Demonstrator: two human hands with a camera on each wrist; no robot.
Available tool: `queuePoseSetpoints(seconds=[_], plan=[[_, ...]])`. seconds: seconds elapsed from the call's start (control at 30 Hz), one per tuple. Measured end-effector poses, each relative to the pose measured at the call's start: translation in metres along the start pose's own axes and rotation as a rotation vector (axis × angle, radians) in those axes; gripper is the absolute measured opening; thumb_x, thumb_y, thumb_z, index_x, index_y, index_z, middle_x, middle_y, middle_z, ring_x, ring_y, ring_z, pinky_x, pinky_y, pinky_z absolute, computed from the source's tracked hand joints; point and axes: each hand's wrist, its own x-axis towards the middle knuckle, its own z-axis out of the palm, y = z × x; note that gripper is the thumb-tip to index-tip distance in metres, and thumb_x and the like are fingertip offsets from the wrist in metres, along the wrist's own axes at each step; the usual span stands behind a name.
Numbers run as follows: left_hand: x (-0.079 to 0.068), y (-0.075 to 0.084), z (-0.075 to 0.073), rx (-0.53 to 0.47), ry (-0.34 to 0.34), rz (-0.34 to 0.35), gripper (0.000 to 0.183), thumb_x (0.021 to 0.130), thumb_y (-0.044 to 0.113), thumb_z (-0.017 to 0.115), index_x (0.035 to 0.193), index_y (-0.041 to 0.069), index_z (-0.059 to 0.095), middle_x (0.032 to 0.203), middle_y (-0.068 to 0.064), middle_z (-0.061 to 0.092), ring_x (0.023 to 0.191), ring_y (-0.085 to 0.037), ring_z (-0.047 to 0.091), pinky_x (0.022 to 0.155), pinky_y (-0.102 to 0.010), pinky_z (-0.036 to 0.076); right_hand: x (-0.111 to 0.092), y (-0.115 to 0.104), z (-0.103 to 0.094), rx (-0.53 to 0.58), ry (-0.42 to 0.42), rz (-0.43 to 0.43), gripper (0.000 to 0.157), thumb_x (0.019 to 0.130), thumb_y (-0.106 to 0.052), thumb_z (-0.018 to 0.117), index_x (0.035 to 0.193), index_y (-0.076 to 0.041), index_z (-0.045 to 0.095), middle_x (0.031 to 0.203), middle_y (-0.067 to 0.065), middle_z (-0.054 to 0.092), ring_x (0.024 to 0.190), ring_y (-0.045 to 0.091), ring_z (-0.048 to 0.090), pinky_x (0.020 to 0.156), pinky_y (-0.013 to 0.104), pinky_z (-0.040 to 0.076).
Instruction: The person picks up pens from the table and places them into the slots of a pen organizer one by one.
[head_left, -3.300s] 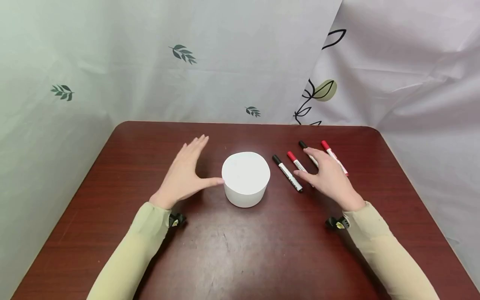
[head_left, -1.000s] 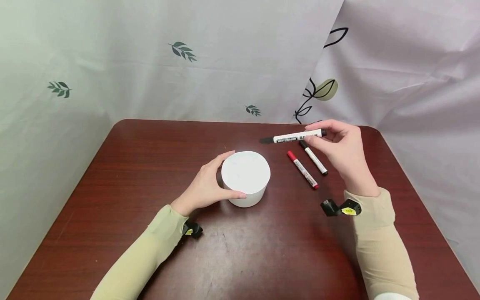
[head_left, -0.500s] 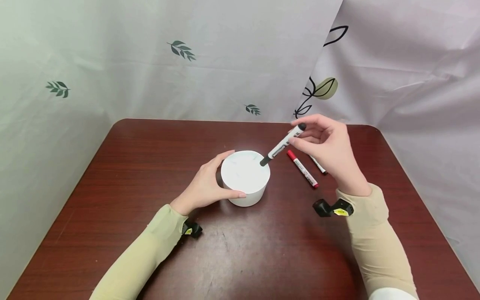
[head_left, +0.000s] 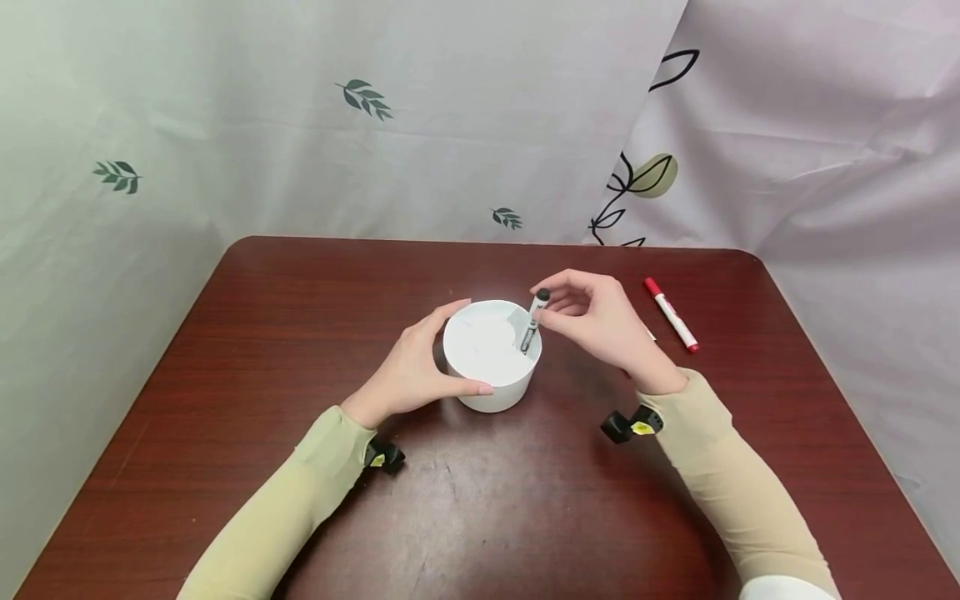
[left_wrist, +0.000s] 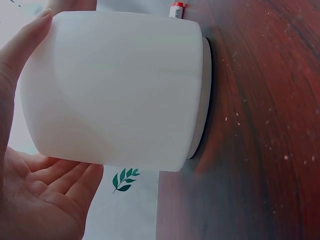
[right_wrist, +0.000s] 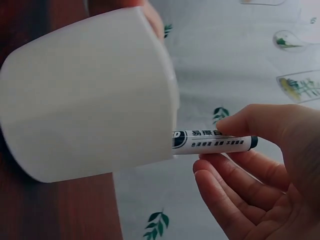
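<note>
A white round tub (head_left: 491, 395) stands on the table, its top towards me. My left hand (head_left: 411, 371) grips it from the left, thumb across the near side and fingers round the far side. Between thumb and fingertips, my right hand (head_left: 596, 323) pinches a white whiteboard marker (head_left: 532, 325) by its black rear end. The marker slants down inside the tub's right rim. The right wrist view shows the marker (right_wrist: 212, 144) half out past the rim of the tub (right_wrist: 90, 100), its lower part hidden inside.
A red-capped marker (head_left: 672, 315) lies at the right on the brown table (head_left: 480, 517). Two more markers are mostly hidden behind the right hand. A patterned pale curtain (head_left: 450, 150) hangs behind the table.
My left hand has taken hold of the tub. The right hand has picked up the black marker nearest the tub, tilted it cap-down, carried it left and lowered it into the tub.
</note>
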Motion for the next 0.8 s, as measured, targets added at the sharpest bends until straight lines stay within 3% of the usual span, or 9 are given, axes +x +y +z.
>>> queuePoseSetpoints(seconds=[0.33,0.5,0.67,0.8], plan=[[0.003,0.001,-0.001,-0.002,-0.004,-0.007,0.112,0.06,0.056,0.096,0.153,0.022,0.043,0.14,0.01,0.055,0.121,-0.009,0.054,0.101,-0.041,0.045,0.005,0.007,0.007,-0.08,-0.028,0.044,0.022,0.087,-0.02,0.083,0.105,-0.01,0.074,0.09,0.004,0.071,0.08,0.018,0.068,0.075,0.032,0.057],[0.004,-0.001,-0.004,0.016,-0.014,0.004,0.114,0.057,0.059,0.096,0.152,0.025,0.044,0.139,0.011,0.056,0.12,-0.01,0.054,0.099,-0.041,0.046,0.002,0.012,0.008,-0.071,-0.018,0.057,0.028,0.086,-0.031,0.084,0.105,-0.013,0.075,0.09,0.001,0.072,0.079,0.018,0.068,0.076,0.035,0.058],[0.003,-0.006,-0.007,0.028,-0.033,0.017,0.123,0.054,0.062,0.095,0.157,0.034,0.035,0.148,0.011,0.048,0.127,-0.009,0.05,0.104,-0.044,0.043,-0.009,0.016,0.0,-0.08,0.001,0.096,0.035,0.084,-0.043,0.085,0.108,-0.019,0.076,0.095,-0.001,0.073,0.084,0.016,0.069,0.08,0.035,0.057],[-0.001,-0.007,-0.009,0.063,-0.023,0.039,0.124,0.055,0.064,0.094,0.158,0.037,0.032,0.153,0.008,0.042,0.135,-0.011,0.043,0.107,-0.049,0.041,-0.02,0.017,-0.011,-0.14,0.027,0.145,0.042,0.084,-0.049,0.083,0.114,-0.022,0.074,0.109,-0.002,0.072,0.092,0.017,0.069,0.083,0.038,0.056]])
